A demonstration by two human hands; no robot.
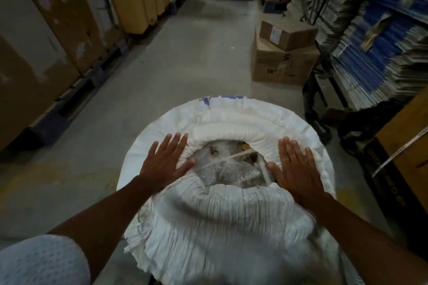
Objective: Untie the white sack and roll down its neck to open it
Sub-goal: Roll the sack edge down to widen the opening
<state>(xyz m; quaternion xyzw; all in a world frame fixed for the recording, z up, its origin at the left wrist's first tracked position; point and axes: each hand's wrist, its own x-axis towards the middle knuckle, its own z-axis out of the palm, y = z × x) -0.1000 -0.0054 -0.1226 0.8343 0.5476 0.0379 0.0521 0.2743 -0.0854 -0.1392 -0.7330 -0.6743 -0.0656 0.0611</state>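
Tall cardboard cartons (69, 14) line the aisle's left side on the concrete floor (185, 58). The left hand (165, 163) lies flat, fingers spread, on the left of the bunched rim of the white sack (222, 215), which stands open right in front of the person. Clear plastic wrapping (227, 169) shows in its mouth. The right hand (294, 169) presses flat, fingers together, on the rim's right. Beyond, two stacked brown boxes (284, 53) sit beside shelving (382, 41).

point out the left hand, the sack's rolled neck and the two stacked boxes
left hand (165, 163), head view, back of the hand
rolled neck (234, 132), head view, far side of the roll
stacked boxes (281, 65), head view, front of the lower box
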